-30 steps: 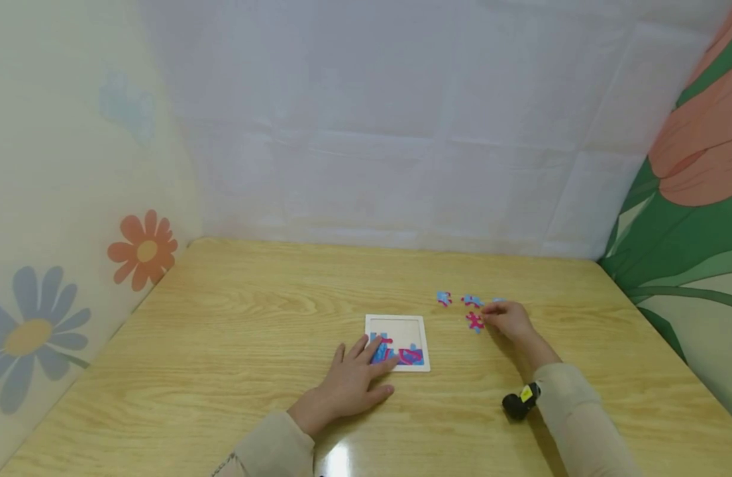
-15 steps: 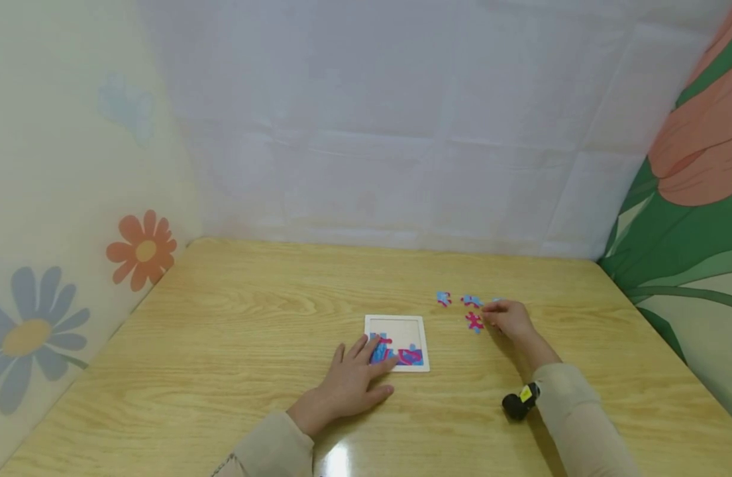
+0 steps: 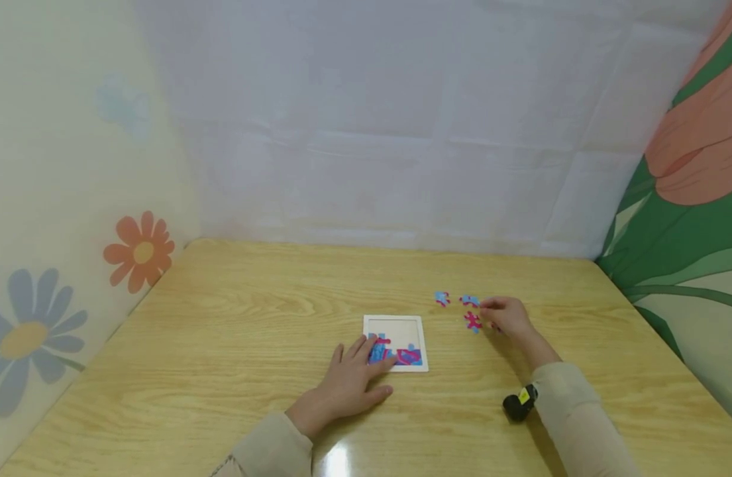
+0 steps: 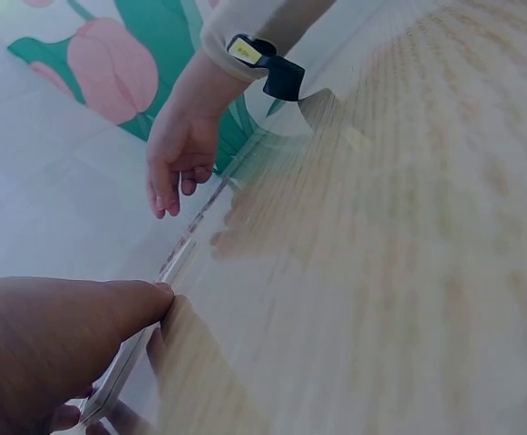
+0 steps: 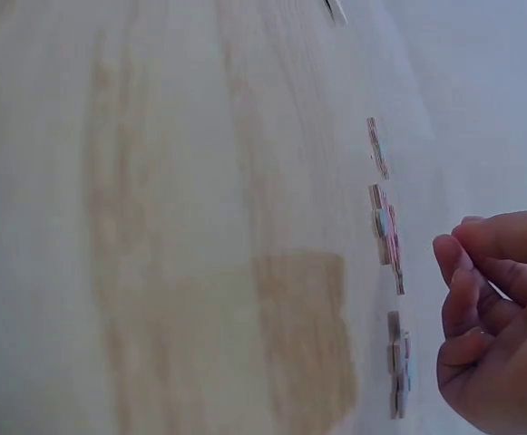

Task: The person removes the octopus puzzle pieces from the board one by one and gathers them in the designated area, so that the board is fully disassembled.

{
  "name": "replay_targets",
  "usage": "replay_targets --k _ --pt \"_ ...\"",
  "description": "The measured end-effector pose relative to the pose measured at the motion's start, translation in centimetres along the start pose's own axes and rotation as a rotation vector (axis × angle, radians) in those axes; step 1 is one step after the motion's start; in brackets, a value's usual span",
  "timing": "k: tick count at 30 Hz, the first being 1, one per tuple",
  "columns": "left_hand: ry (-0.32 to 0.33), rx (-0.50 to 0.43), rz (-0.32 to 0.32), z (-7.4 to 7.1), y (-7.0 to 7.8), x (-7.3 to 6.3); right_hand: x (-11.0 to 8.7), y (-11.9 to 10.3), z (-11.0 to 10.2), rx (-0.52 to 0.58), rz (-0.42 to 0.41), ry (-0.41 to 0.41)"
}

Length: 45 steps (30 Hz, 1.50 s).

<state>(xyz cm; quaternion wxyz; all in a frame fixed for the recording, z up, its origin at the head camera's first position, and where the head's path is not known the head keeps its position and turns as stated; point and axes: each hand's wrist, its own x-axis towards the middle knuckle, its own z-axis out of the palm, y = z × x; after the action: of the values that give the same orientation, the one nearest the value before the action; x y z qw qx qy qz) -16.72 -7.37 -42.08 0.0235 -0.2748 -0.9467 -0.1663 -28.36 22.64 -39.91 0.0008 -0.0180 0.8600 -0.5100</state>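
Right hand (image 3: 509, 318) shifted slightly near knobbed pieces (image 3: 473, 321), hold unclear; left hand (image 3: 349, 385) lies spread on square frame (image 3: 389, 317).

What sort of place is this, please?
Probably an indoor corner arranged for play or filming: a wood-grain table, a creased pale sheet behind it, and flower pictures on both sides.

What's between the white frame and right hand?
Head view: a pink puzzle piece on the tabletop; another piece is partly hidden by the right hand.
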Motion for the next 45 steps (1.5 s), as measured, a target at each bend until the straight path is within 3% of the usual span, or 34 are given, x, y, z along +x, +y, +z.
replay_targets --k 7,11,12,13,17,20,23,29,38,45 --pt "0.007 -0.003 0.001 -0.1 0.1 0.0 -0.2 -0.8 0.7 -0.021 -0.117 0.010" --pt "0.009 0.004 0.006 -0.2 0.1 0.1 0.3 0.0 1.3 0.042 -0.205 -0.001" --pt "0.011 0.009 0.008 -0.2 0.2 0.1 1.3 1.2 1.5 0.097 -0.265 -0.022" --pt "0.013 0.014 0.011 -0.2 0.2 0.1 1.5 1.4 1.6 0.123 -0.274 -0.039" --pt "0.014 0.032 0.034 -0.4 0.2 0.1 1.3 0.6 2.4 0.119 -0.266 -0.086" --pt "0.006 0.049 0.060 -0.7 0.2 0.0 0.0 -1.9 3.0 0.033 -0.195 -0.093" --pt "-0.009 0.073 0.081 -1.1 0.3 -0.2 -0.4 -2.8 3.6 -0.023 -0.212 -0.108" --pt "-0.047 0.086 0.091 -1.3 0.2 -0.4 -0.6 -3.5 5.1 -0.025 -0.276 -0.168" --pt "-0.040 0.044 0.135 -1.4 -0.3 -1.1 -1.2 -4.7 7.8 -0.069 -0.326 -0.259" --pt "-0.034 0.017 0.185 -0.9 -0.9 -1.5 -1.9 -5.4 9.9 -0.026 -0.295 -0.322"
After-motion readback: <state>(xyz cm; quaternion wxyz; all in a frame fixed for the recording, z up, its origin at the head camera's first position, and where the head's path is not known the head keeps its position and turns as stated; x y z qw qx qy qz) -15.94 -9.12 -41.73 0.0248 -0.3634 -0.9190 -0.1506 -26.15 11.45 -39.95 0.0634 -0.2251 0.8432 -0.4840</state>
